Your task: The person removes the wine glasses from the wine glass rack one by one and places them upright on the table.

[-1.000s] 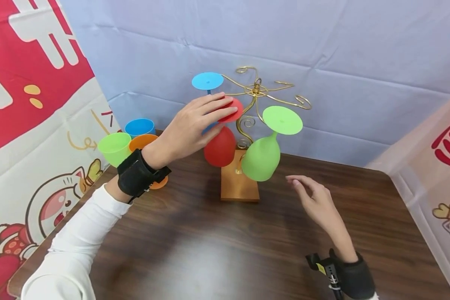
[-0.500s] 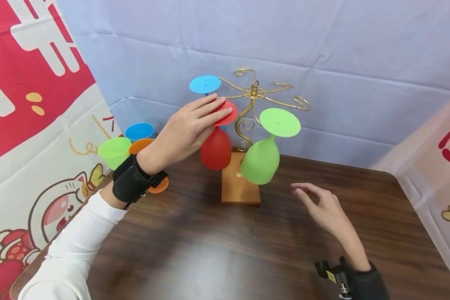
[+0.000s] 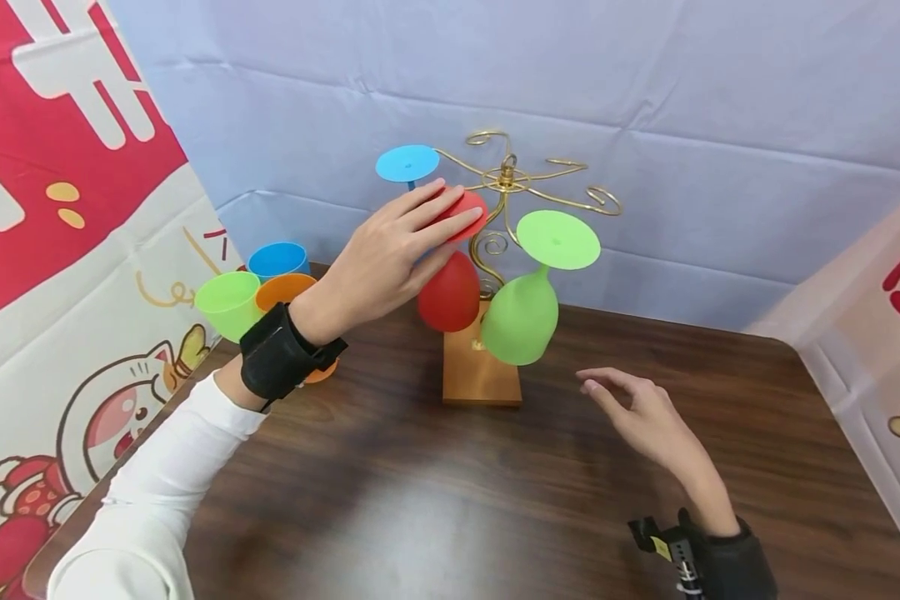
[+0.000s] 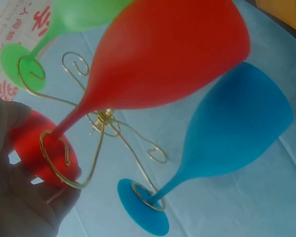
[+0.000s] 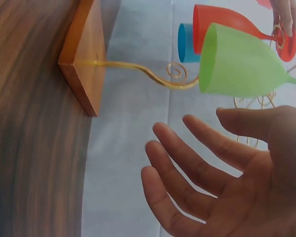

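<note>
My left hand (image 3: 397, 250) holds the red goblet (image 3: 450, 292) by its round foot, fingers lying over the top. The goblet hangs upside down, and in the left wrist view a gold wire hook (image 4: 52, 163) curls around its stem beside the foot. A blue goblet (image 4: 237, 123) hangs from another hook, its bowl mostly hidden by my left hand in the head view. The light green goblet (image 3: 522, 317) hangs tilted on the near side of the gold stand (image 3: 507, 179). My right hand (image 3: 648, 417), fingers spread and relaxed, hovers to the right of the green goblet, holding nothing.
The stand rests on a square wooden base (image 3: 482, 375) on the dark wood table (image 3: 450, 500). At the left stand upright green (image 3: 228, 300), blue (image 3: 277, 260) and orange (image 3: 285, 287) goblets, close to my left forearm. Several hooks on the stand's far and right sides carry nothing. Cloth walls enclose the table.
The red goblet and my left hand shifted slightly left, then back right and a little up. My right hand has dropped slightly lower, away from the green goblet.
</note>
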Motion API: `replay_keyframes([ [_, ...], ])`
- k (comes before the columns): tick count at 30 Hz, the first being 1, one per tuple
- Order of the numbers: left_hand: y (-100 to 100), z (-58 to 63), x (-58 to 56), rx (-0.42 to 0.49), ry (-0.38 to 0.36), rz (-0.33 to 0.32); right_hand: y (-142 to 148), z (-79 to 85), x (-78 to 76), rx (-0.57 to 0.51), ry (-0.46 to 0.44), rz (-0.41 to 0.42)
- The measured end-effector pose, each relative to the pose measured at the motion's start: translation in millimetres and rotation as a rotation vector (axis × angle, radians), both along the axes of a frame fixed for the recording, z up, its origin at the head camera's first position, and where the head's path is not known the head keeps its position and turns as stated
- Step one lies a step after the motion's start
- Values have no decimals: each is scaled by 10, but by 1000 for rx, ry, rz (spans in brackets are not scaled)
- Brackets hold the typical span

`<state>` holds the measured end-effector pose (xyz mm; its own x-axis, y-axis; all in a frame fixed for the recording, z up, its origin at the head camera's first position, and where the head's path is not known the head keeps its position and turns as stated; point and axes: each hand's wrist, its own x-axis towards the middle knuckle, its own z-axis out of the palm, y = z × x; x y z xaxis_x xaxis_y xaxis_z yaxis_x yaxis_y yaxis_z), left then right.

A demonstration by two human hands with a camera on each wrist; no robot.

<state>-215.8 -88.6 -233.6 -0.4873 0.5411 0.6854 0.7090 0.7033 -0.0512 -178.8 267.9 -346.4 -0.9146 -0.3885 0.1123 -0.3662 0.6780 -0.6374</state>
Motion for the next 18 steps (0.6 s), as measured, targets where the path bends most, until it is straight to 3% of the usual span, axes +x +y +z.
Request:
replay_keyframes([
  [18,74,66,-44,39,-69,80,70,-16,-34,42,-22,10],
])
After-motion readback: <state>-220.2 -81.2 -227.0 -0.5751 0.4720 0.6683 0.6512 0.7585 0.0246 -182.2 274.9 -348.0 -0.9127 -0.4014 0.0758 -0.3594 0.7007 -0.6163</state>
